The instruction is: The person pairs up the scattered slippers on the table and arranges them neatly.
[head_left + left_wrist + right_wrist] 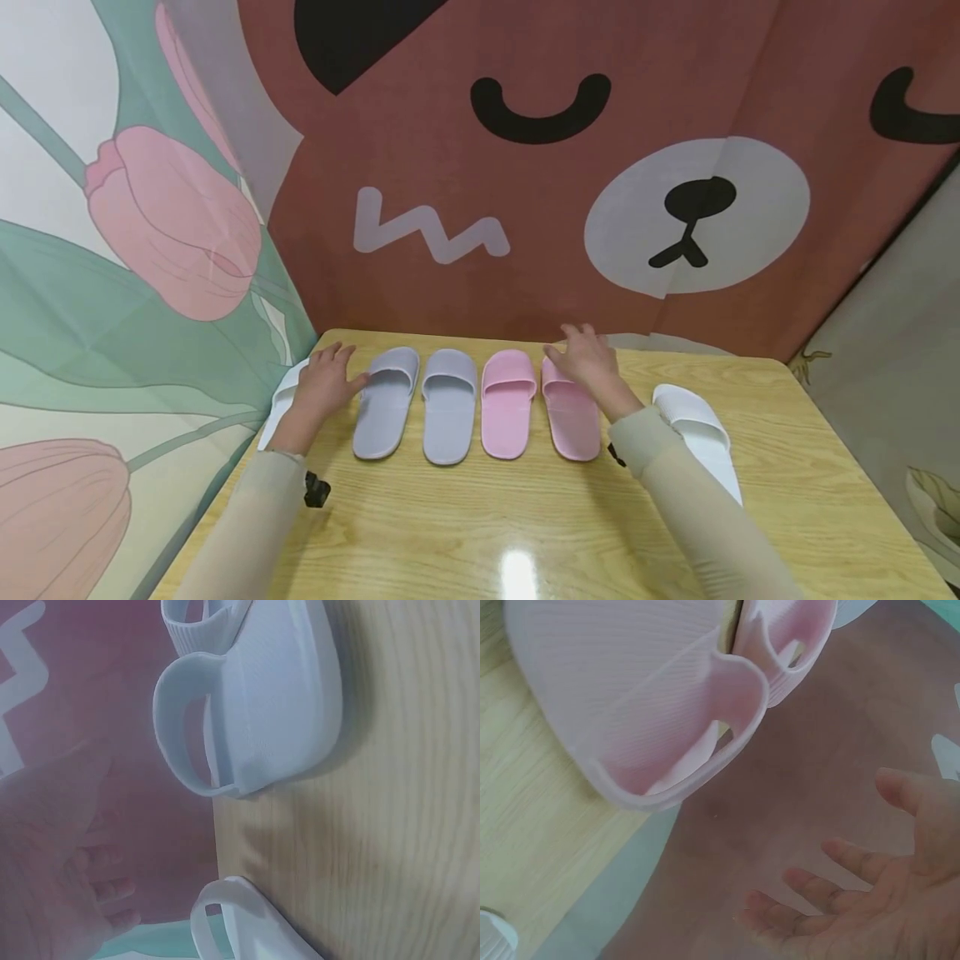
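My left hand (324, 382) hovers with spread fingers between a white slipper (279, 402) at the far left and a grey slipper (382, 421). Nothing is in its grasp. In the left wrist view that hand (56, 859) looks pale beside the grey slipper's strap (171, 727). A second grey slipper (448, 417) and a pink slipper (507, 412) lie in the middle of the row. My right hand (588, 362) is over the strap end of the other pink slipper (573, 425), partly hiding it. The right wrist view has this hand (870, 892) apart from the pink strap (705, 776), fingers loosely extended.
Another white slipper (701, 433) lies to the right, partly covered by my right sleeve (675, 483). The slippers rest on a wooden table (420, 533). Behind it hangs a brown bear-print cloth (540, 283); a tulip-print cloth (172, 358) borders the left side.
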Demonstrator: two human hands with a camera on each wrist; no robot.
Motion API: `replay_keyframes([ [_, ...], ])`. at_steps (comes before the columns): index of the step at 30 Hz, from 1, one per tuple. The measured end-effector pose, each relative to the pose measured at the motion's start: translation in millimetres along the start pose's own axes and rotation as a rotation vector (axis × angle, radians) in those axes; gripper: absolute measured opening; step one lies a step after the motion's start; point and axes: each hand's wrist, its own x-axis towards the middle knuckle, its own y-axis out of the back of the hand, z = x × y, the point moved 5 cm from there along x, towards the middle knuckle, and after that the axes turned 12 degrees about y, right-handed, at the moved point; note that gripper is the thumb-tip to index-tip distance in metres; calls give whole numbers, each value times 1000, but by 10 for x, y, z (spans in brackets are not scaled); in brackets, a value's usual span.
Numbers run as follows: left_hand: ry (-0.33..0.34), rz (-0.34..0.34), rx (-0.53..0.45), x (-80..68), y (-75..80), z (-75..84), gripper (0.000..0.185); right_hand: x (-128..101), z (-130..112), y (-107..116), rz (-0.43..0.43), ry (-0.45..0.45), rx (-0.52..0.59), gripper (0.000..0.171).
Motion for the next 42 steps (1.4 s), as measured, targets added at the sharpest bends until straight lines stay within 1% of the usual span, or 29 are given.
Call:
replay_keyframes([
  [10,0,26,22,-12,-29,-89,67,-58,113,20,4,-20,22,70],
  [14,-3,27,19,-28,-24,-100,66,-79,156,20,9,-25,26,70],
  [20,11,35,-1,-45,-22,-131,65,-117,260,4,3,-33,26,74],
  [27,13,59,-7,-55,31,-153,64,-189,361,58,8,-52,35,72],
  [30,20,53,-4,-61,40,-169,64,-225,405,68,8,-56,43,72],
  [36,51,25,-10,-48,8,-235,66,-281,480,86,16,-48,39,73],
  [42,67,31,-9,-25,-4,-298,67,-326,534,115,21,-58,36,73],
])
